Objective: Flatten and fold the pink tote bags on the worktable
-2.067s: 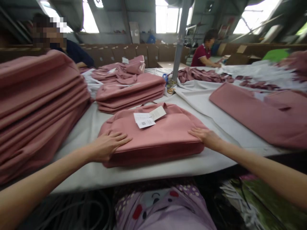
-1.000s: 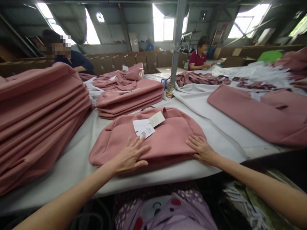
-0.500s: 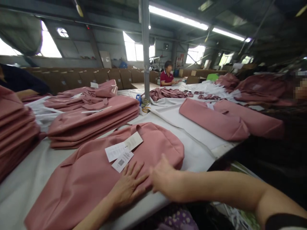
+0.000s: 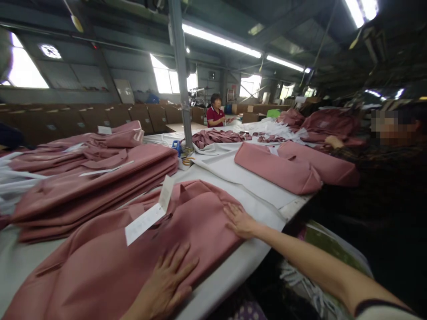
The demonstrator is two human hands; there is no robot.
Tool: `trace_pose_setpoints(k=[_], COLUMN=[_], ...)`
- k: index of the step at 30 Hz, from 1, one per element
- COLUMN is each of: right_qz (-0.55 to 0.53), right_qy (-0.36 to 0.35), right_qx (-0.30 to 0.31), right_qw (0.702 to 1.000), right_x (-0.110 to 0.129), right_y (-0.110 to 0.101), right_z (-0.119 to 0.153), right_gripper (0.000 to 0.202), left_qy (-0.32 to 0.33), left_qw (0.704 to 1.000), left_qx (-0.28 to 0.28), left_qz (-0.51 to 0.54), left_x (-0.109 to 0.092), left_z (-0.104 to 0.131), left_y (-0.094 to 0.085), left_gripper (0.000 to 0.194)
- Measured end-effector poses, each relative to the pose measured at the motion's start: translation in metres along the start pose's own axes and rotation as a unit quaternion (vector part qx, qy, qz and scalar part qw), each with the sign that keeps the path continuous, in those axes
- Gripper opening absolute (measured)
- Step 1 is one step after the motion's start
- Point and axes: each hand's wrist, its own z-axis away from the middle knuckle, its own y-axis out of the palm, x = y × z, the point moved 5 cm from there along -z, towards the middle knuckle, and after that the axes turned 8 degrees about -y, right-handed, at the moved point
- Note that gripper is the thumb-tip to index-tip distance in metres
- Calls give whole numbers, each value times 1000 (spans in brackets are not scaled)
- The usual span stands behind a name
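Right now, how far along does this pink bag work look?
Done: a stack of flat pink bags sits at left. In hand: left hand and right hand press flat on the tagged pink bag. Left: more bags and loose pink pieces lie farther along the table.

We are observing a garment or bag factory floor. We are seeing a long white-covered work table (image 4: 253, 178) carrying stacks of identical pink bags (image 4: 86, 186), some bearing paper tags (image 4: 147, 218). Rows of brown cartons (image 4: 100, 116) are standing along the far wall. Fluorescent tube lights (image 4: 220, 41) are hanging under a steel-framed roof, a steel column (image 4: 182, 80) is rising from the table, and a worker in a red shirt (image 4: 215, 116) is sitting at the far end.
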Motion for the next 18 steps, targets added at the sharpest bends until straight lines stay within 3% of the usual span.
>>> trace_pose_setpoints(k=[3,6,8,11,14,18], right_qz=[-44,-83,-126,-156,-116,-72], right_qy=[36,28,-9,-17,-7,-15], right_qx=[44,-5,-15,19,7,-51], right_qw=[997,996,992,987,993,996], right_x=[8,32,45,49,51,45], right_y=[-10,-25,-23,-5,5,27], right_z=[-15,-24,-25,-21,-14,-15], right_gripper=[77,82,81,79,70,64], left_qy=[-10,-18,-20,-5,-31,-90], left_qw=[1000,999,999,1000,999,987], left_qx=[11,37,39,19,28,135], left_qz=[-4,1,2,10,30,-3], left_x=[1,3,6,5,-14,-64], left_z=[0,3,3,-4,-6,0], left_y=[3,7,9,1,-22,-80], left_gripper=[61,61,61,61,67,77])
